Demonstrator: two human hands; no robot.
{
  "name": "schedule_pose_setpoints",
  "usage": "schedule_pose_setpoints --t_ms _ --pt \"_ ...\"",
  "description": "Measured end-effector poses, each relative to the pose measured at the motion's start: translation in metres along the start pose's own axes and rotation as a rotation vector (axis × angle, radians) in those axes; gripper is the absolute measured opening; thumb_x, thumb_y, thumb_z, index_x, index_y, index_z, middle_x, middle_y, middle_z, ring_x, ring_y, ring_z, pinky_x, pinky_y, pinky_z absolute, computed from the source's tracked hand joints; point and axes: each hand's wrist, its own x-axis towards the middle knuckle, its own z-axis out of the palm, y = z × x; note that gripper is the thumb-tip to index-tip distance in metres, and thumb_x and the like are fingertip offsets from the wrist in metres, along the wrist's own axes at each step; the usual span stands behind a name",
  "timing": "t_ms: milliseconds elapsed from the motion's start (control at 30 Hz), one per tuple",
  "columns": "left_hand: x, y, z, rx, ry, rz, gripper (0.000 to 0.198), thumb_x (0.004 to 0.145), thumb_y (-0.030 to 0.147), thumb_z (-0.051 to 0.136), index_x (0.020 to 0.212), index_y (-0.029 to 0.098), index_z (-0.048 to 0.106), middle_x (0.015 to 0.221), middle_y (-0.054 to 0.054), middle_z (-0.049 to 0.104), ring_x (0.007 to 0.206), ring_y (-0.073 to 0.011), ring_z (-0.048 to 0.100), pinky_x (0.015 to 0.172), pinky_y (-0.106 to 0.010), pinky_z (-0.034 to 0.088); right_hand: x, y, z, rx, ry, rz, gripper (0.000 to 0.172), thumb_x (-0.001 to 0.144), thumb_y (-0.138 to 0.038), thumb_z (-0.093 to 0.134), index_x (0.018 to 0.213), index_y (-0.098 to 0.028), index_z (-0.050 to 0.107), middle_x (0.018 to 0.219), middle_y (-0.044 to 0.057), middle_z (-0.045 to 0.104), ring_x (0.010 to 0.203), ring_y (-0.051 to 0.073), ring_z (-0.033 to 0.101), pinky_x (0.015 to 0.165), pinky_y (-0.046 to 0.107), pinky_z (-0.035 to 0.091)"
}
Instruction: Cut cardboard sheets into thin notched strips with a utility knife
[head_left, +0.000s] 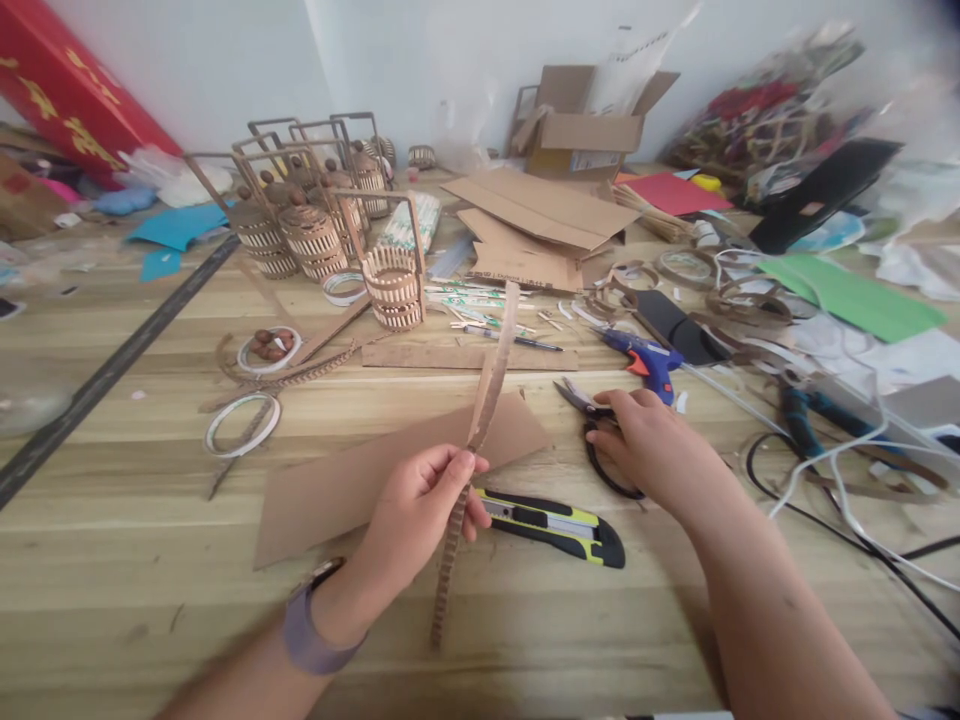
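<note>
My one feed: from the person's head, facing forward and down
I look over the table [112, 610] from its near side, in a wide picture; the left hand [420, 500] and right hand [656, 435] show close, below the middle, while the baskets [313, 240] stand farther off and the wall [405, 60] runs across the top.

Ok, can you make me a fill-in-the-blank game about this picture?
1. The left hand holds a narrow cardboard ____.
2. The right hand touches a pair of black-handled ____.
3. The glue gun has a mostly ____ body.
4. A strap goes round the ____ wrist.

Missing words: strip; scissors; blue; left.
</note>
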Motion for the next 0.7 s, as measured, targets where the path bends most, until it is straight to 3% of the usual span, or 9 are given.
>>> schedule_pose_setpoints --t_ms 233,433,567,700 --pt "0.001 0.001 0.000 -0.012 0.027 0.031 0.052 0.089 0.060 0.057 0.105 0.011 0.065 0.060 -0.002 0.068 0.047 -0.0106 0.057 0.050 -0.021 0.045 0.000 0.009 -0.010 0.064 -0.223 0.192 0.042 0.080 -0.031 0.065 0.119 -0.018 0.065 0.101 0.015 0.064 0.092 0.031 0.067 0.083 0.043 0.053" --pt "0.002 -0.002 -0.001 -0.010 0.020 0.026 0.051 0.090 0.059 0.056 0.103 0.011 0.066 0.053 -0.001 0.065 0.044 -0.0101 0.053 0.045 -0.020 0.042 0.003 -0.006 -0.028 0.030 -0.430 0.232 0.043 0.082 -0.028 0.059 0.124 -0.018 0.064 0.101 0.014 0.064 0.092 0.030 0.066 0.083 0.039 0.050" --pt "0.001 -0.003 -0.002 -0.003 0.028 0.012 0.049 0.089 0.059 0.057 0.099 0.011 0.066 0.052 0.000 0.064 0.043 -0.0099 0.053 0.043 -0.019 0.041 0.004 -0.014 -0.029 0.078 -0.325 0.260 0.039 0.080 -0.030 0.056 0.117 -0.020 0.067 0.089 0.010 0.063 0.075 0.025 0.064 0.071 0.037 0.050" --pt "0.001 -0.002 -0.003 -0.003 0.035 0.022 0.047 0.090 0.057 0.056 0.098 0.012 0.066 0.053 0.000 0.065 0.043 -0.0095 0.053 0.044 -0.018 0.041 0.003 -0.014 -0.027 0.412 -0.113 0.187 0.037 0.078 -0.036 0.057 0.111 -0.021 0.064 0.083 0.006 0.062 0.071 0.021 0.061 0.068 0.034 0.049"
